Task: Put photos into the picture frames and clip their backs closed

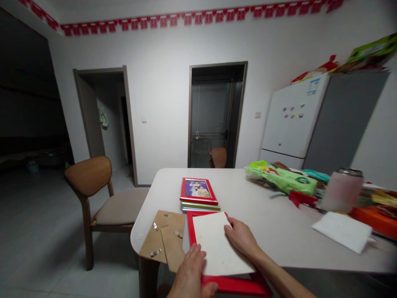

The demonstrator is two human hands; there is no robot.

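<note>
A red picture frame [223, 285] lies at the table's near edge, with a white sheet [220, 248] over its middle, slightly askew. My left hand [194, 273] is at the frame's lower left, fingertips by the sheet's left edge and thumb on the red border. Thumb and bent fingers of my right hand [243, 240] close on the sheet's right edge; the fingers' undersides are hidden. Left of the frame lie overlapping brown backing boards [164, 234] with metal clips. Just behind is a stack of frames, the top one a red framed photo [198, 190].
On the white table's [235, 186] right stand a pink jar [343, 190], green package [281, 178] and white tissue pack [343, 231], near an orange box [376, 221]. A wooden chair [88, 178] is at the left. A fridge [288, 120] stands behind.
</note>
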